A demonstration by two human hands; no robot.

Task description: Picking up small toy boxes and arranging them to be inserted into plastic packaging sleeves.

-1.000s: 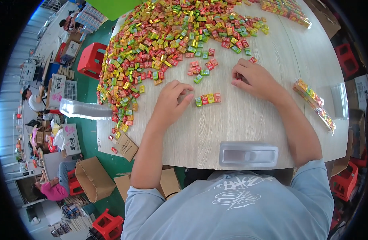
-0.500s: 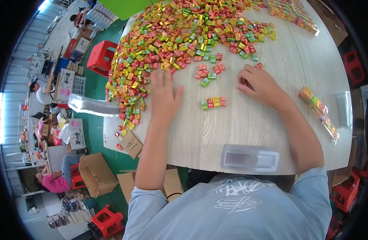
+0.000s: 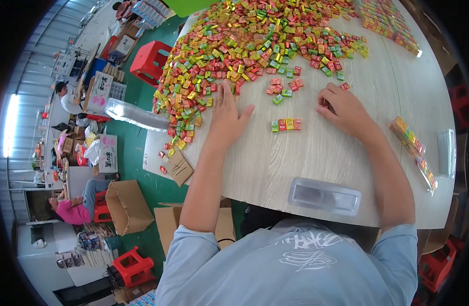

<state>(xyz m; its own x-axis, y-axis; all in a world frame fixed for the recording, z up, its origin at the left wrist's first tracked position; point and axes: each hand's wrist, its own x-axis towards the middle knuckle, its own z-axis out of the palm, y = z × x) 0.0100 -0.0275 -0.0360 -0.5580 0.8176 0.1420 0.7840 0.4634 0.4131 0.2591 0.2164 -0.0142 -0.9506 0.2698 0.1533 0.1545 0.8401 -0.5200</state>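
Bright, even daylight; a glaring strip at the far left. Shadows on the surface point(image 3: 306, 153) are soft. Fisheye bends the edges; black corners.

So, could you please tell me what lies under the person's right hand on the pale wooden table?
A red candy piece shows beside the right hand on the pale wooden table. Anything beneath the palm is covered.

Light blue short-sleeved shirt point(image 3: 290, 265) with white print
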